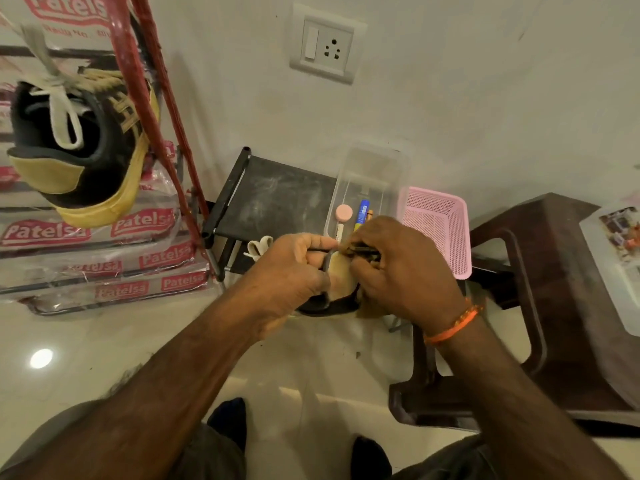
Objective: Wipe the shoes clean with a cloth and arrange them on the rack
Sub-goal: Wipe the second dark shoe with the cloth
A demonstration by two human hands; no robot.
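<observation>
Shoes: one black-and-tan sneaker (pixel 79 147) sits high at left by red poles, apparently already placed; whether on rack, cannot tell. Second shoe (pixel 332 299) held between both hands, above floor, in front of low black rack (pixel 273 195). Left hand (pixel 294 271) grips its collar. Right hand (pixel 405 275) pinches brownish cloth (pixel 370 311) against shoe. Judgement: wiping of second shoe under way; placing it remains.
</observation>
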